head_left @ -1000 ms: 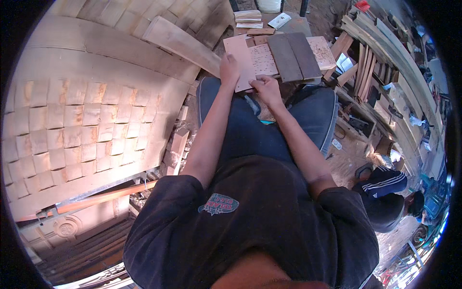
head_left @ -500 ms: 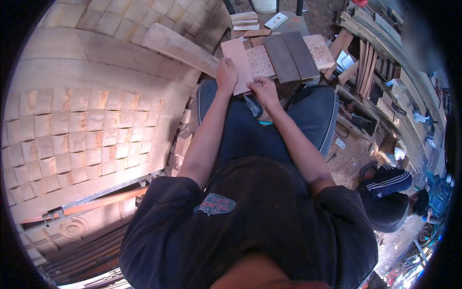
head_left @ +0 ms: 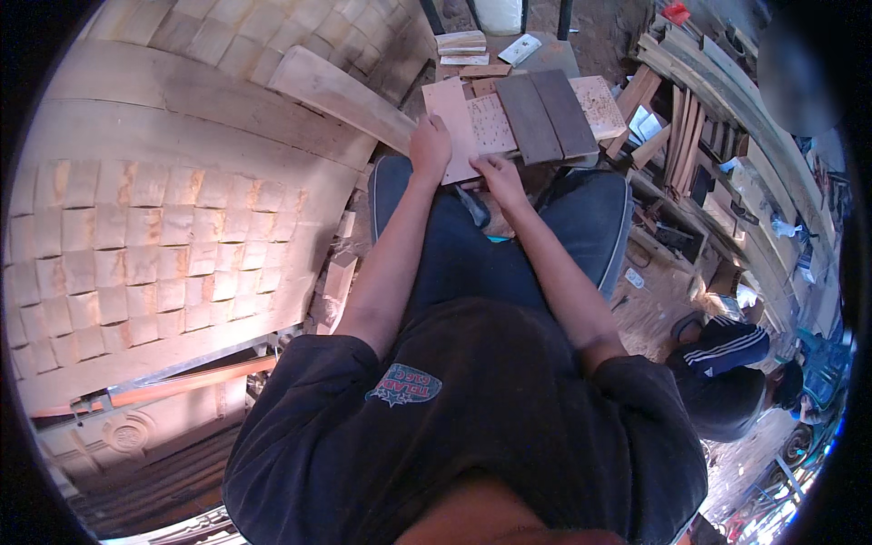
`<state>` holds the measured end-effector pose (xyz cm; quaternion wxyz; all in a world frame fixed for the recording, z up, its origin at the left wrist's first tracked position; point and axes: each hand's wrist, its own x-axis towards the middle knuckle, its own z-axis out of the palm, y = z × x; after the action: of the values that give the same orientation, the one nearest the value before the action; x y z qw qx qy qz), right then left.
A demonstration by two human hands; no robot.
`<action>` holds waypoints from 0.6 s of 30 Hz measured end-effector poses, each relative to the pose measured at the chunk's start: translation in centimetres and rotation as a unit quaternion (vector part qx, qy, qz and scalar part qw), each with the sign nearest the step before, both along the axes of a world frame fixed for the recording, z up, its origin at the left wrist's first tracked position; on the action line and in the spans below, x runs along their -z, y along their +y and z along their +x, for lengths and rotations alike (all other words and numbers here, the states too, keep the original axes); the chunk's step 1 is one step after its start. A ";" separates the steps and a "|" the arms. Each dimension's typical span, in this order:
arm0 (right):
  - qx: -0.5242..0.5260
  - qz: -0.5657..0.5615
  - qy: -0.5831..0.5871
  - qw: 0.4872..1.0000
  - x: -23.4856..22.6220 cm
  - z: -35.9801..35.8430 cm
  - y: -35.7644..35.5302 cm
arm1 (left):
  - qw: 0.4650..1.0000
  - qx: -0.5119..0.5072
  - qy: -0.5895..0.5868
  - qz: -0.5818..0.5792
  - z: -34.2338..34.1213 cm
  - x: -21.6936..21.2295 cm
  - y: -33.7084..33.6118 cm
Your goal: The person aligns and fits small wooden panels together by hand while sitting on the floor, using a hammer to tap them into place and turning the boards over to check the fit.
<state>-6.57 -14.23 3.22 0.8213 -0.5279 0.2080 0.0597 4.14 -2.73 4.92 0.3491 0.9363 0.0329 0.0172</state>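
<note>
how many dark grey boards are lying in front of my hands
2: the left dark board beside the pale patterned panel, the right dark board touching it. More may be hidden beneath.

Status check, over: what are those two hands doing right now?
Left hand pressing pale wooden board. Right hand at its lower edge. Dark planks alongside, nothing blocking.

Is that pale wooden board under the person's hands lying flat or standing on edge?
Lying flat: the pale board shows its broad face, with the left hand pressing on it.

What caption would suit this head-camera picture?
Seated woodworker's left hand and right hand rest on a pale wooden board among workshop offcuts.
</note>
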 end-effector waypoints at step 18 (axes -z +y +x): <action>0.246 0.108 0.138 0.953 6.0 -0.5 -8.4 | 0.999 -0.014 0.032 -0.005 0.0 0.1 -0.1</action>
<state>-7.07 -22.64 -2.75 0.8258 -0.3553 0.4352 -0.0502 4.18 -2.79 4.84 0.3527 0.9340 0.0570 -0.0081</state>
